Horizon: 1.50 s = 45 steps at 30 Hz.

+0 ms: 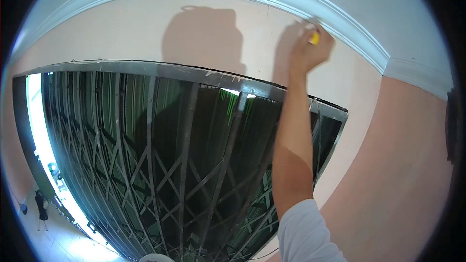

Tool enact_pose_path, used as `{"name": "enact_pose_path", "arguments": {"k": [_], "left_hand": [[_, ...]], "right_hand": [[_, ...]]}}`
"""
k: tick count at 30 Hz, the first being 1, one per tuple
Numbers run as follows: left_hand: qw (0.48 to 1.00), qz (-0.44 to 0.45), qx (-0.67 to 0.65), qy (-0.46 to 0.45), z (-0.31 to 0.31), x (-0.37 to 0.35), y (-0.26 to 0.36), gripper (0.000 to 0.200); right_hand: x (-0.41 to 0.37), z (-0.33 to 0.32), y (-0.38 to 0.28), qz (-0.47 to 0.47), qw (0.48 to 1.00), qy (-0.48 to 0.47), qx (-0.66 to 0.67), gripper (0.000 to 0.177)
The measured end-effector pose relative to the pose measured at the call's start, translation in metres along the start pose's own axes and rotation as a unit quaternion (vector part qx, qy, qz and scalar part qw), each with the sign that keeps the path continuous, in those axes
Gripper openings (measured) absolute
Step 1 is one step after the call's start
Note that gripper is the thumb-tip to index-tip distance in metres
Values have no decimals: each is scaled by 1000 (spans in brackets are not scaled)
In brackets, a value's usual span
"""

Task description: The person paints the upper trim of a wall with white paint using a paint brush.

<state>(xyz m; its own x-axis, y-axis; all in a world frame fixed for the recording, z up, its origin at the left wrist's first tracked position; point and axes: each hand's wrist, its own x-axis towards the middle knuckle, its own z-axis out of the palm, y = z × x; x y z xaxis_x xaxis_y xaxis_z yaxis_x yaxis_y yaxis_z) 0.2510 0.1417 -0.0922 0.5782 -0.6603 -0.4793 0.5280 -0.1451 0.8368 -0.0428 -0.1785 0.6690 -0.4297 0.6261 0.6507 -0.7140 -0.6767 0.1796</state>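
Observation:
My right hand (318, 51) is raised high against the pale pink wall (262, 34), closed around a tool with a yellow handle (314, 38). The tool's far end is blurred near the lower edge of the white ceiling moulding (340, 25); whether it touches cannot be made out. My right arm stretches up from a white sleeve at the lower right. Shadows of a head and of the raised hand fall on the wall. My left hand is not in view.
A dark folding metal gate (184, 165) fills the opening below, under a grey metal lintel (257, 87). Bright light comes through a gap at its left. The rim of a white container (155, 258) shows at the bottom. Cables hang near the frame's right end.

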Motion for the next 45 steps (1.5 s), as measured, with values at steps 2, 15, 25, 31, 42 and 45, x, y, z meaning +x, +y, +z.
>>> {"name": "enact_pose_path", "arguments": {"k": [2,15,25,31,42,45], "left_hand": [[999,7,23,41,21,-21,18,35],[993,44,95,-47,22,-25,22,30],[990,82,82,-82,28,-34,19,26],[989,61,117,-64,9,37,-45,26],[957,86,266,-83,34,-37,26,28],[935,112,331,-56,47,-54,39,29]], "right_hand": [[-16,28,-43,51,995,-44,67,13],[-10,49,-71,-43,948,-127,290,16],[66,-82,87,24,999,10,-26,16],[29,-24,23,35,997,-73,0,17],[0,-21,-25,-22,969,-155,190,15],[24,-56,24,54,981,-73,169,17]]}}
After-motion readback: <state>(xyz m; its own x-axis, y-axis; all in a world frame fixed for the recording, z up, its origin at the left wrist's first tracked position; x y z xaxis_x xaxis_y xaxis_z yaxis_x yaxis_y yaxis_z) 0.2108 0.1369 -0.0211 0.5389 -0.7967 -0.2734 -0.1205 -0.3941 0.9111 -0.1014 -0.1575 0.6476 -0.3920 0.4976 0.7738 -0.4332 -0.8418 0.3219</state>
